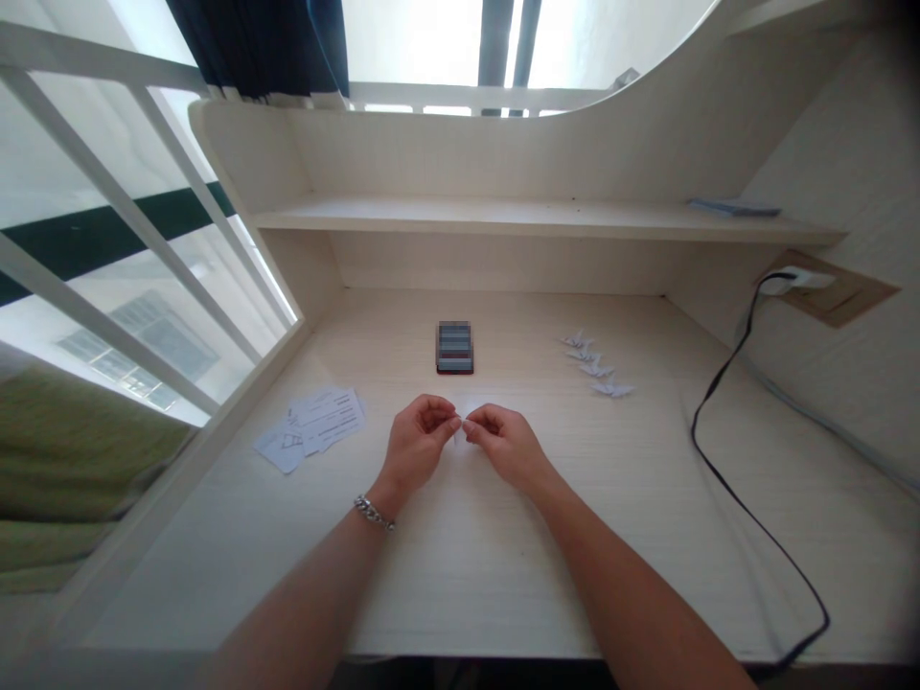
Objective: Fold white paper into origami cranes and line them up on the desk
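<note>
My left hand [424, 433] and my right hand [505, 439] meet fingertip to fingertip over the middle of the desk. Each pinches a small piece of white paper [458, 435], mostly hidden by the fingers, so its folded shape is hard to make out. A chain bracelet [374, 513] circles my left wrist. Just beyond the hands lies a dark phone [455, 348] with a blurred screen. Several small folded paper cranes [595, 366] stand in a slanting row to the right. Printed paper sheets [325, 422] overlap one another on the left.
A black cable [696, 431] runs from the wall socket [826, 286] down the desk's right side to its front edge. Across the back stands a shelf [503, 216] with a flat bluish item [734, 207] on it. White rails [129, 206] border the left.
</note>
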Action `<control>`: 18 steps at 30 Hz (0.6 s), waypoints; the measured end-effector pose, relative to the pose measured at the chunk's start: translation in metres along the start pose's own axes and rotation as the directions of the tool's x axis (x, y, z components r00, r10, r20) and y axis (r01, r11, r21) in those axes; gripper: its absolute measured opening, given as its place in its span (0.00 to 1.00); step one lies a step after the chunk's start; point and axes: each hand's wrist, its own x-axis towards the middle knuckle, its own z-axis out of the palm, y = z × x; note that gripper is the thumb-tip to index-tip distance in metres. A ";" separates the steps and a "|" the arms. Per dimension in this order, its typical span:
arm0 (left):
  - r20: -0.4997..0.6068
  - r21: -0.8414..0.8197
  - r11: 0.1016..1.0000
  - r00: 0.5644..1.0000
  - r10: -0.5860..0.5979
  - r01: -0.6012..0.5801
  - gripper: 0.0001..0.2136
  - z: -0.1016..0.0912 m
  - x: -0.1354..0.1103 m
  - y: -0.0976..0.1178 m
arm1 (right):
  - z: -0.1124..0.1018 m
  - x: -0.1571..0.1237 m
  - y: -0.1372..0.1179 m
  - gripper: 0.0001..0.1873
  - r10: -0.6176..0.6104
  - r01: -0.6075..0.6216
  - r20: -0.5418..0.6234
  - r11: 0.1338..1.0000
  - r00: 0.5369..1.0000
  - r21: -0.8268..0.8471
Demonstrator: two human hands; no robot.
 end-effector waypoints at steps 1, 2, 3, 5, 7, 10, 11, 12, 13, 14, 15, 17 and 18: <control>0.009 0.008 1.000 1.000 -0.009 0.009 0.10 0.000 0.000 0.000 | -0.001 0.000 -0.001 0.09 -0.002 0.002 -0.010 1.000 1.000 -0.006; 0.019 0.024 1.000 1.000 -0.016 0.015 0.11 0.001 0.000 0.000 | -0.002 -0.001 -0.003 0.09 -0.004 0.004 -0.026 1.000 1.000 -0.007; 0.032 0.052 0.998 0.999 -0.020 0.018 0.11 0.001 0.000 0.001 | -0.003 -0.001 -0.004 0.09 -0.008 0.008 -0.041 1.000 0.999 -0.007; 0.058 0.145 0.989 0.998 -0.012 0.004 0.11 0.002 -0.001 0.001 | -0.005 -0.001 -0.006 0.09 -0.016 0.015 -0.067 1.000 0.998 -0.012; 0.076 0.256 0.966 0.997 0.012 -0.031 0.10 0.001 -0.001 0.002 | -0.005 -0.001 -0.006 0.09 -0.020 0.019 -0.072 1.000 0.997 -0.015; 0.075 0.377 0.924 0.996 0.039 -0.064 0.11 -0.001 -0.001 0.003 | -0.006 -0.001 -0.004 0.10 -0.009 0.008 -0.032 1.000 0.999 -0.005; 0.075 0.400 0.914 0.996 0.038 -0.065 0.11 -0.002 -0.001 0.003 | -0.005 0.000 -0.003 0.10 -0.002 0.002 -0.018 1.000 1.000 -0.004; 0.077 0.413 0.909 0.996 0.033 -0.062 0.11 -0.002 -0.001 0.002 | -0.005 0.000 -0.002 0.11 0.005 -0.005 -0.010 1.000 1.000 -0.004; 0.080 0.413 0.909 0.996 0.025 -0.056 0.11 -0.002 -0.001 0.002 | -0.005 0.000 -0.001 0.11 0.011 -0.011 -0.010 1.000 1.000 -0.005; 0.086 0.399 0.916 0.996 0.015 -0.048 0.11 -0.001 -0.002 0.002 | -0.005 0.001 -0.001 0.10 0.014 -0.014 -0.018 1.000 1.000 -0.005; 0.095 0.367 0.929 0.995 0.002 -0.037 0.11 0.000 -0.002 0.002 | -0.005 0.001 0.000 0.10 0.014 -0.014 -0.034 1.000 0.999 -0.002; 0.133 0.273 0.962 0.991 -0.029 -0.008 0.11 0.002 -0.002 0.000 | -0.004 0.001 0.001 0.10 0.009 -0.008 -0.082 1.000 0.997 0.014; 0.155 0.230 0.973 0.987 -0.043 0.007 0.11 0.003 -0.002 0.000 | -0.004 0.001 0.002 0.10 0.006 -0.004 -0.108 1.000 0.994 0.025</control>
